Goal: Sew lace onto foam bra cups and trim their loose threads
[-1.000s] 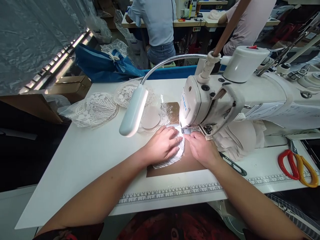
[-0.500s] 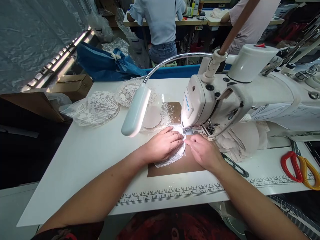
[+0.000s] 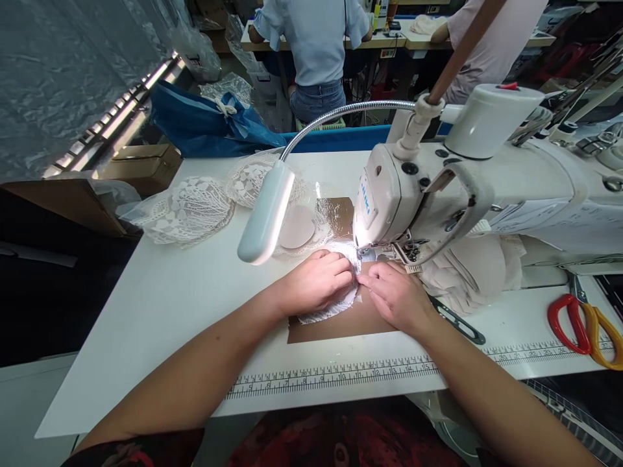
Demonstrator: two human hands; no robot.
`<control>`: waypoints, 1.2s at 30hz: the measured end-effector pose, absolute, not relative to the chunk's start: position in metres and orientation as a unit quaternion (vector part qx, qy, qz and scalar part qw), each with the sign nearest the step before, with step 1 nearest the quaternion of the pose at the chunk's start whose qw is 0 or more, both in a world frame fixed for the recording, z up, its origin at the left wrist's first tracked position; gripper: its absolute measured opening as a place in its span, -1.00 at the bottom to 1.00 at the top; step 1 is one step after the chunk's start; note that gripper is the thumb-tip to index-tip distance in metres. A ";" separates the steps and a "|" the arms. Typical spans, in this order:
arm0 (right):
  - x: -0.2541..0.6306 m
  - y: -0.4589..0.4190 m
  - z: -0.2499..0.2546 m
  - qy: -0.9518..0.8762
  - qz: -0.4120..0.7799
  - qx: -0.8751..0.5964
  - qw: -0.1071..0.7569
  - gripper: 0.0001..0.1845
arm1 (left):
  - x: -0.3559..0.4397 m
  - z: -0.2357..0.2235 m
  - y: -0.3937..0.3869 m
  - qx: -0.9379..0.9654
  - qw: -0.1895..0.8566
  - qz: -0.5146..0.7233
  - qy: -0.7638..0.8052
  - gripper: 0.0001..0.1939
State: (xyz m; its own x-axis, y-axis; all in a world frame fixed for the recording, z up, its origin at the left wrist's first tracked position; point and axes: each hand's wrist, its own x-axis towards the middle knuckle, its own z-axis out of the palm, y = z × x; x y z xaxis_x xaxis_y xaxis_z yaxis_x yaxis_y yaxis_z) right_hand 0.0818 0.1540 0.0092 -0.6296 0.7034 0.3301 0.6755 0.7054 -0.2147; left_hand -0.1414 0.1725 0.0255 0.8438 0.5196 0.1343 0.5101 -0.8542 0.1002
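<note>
My left hand (image 3: 316,283) lies on a white lace piece (image 3: 327,311), fingers bent and pressing it down just in front of the needle. My right hand (image 3: 396,295) pinches the same lace at its right edge, fingertips close to the left hand's. Both hands sit under the head of the white sewing machine (image 3: 438,188), on a brown plate (image 3: 341,326) set in the white table (image 3: 160,311). The presser foot (image 3: 364,254) is just beyond my fingertips.
A gooseneck lamp (image 3: 265,214) hangs over the table left of the machine. Lace pieces in plastic (image 3: 187,209) and a beige pad (image 3: 296,228) lie behind. Thread snips (image 3: 457,321) and red and yellow scissors (image 3: 581,321) lie at right. Beige cups (image 3: 467,269) are stacked under the machine arm. Two people work at far tables.
Both hands have curled and drawn slightly towards me, bunching the lace between them; the left fingers were flatter before. The camera shifted slightly.
</note>
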 end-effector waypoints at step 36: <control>0.072 0.157 0.006 -0.867 -0.030 -0.468 0.165 -0.64 | -0.131 0.016 0.163 0.933 0.008 0.093 0.348 -0.77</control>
